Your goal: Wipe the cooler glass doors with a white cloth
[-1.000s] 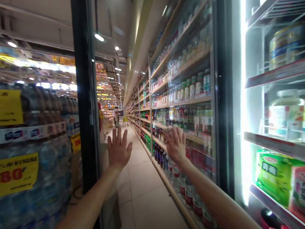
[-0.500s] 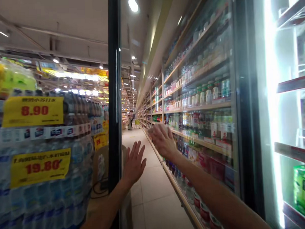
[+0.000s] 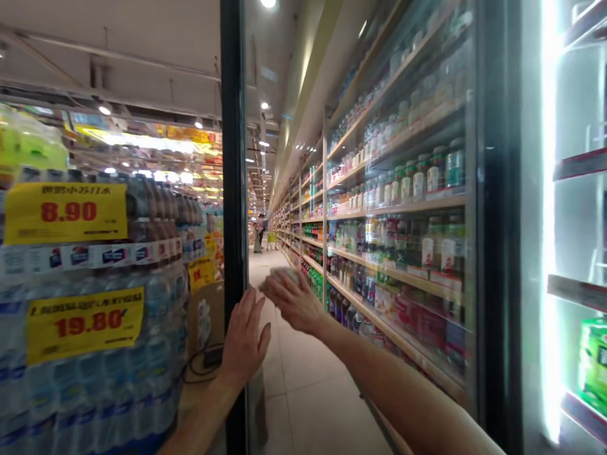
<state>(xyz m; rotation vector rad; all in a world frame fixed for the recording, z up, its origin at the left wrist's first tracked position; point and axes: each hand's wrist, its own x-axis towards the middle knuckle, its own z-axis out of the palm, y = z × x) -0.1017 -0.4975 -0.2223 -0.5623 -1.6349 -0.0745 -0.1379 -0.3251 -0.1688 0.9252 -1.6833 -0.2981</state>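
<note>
A glass door (image 3: 314,400) with a black frame (image 3: 234,143) stands swung out in front of me. My left hand (image 3: 244,339) lies flat by the door's left edge, fingers stretched out over the frame and glass. Close to its right, my right hand (image 3: 300,306) presses a pale, crumpled cloth (image 3: 285,274) to the pane. Only a little of the cloth shows past the fingers; the rest is hidden under the palm.
Stacked water bottles (image 3: 94,381) with yellow price signs (image 3: 65,212) fill the left. Long drink shelves (image 3: 417,203) show through or in the glass. Lit cooler shelves (image 3: 592,290) hold a green pack (image 3: 604,369) at right. Far down the aisle stands a person (image 3: 258,234).
My right hand has moved left and slightly down across the glass, close to my left hand. My left hand has shifted a little left, onto the frame's edge.
</note>
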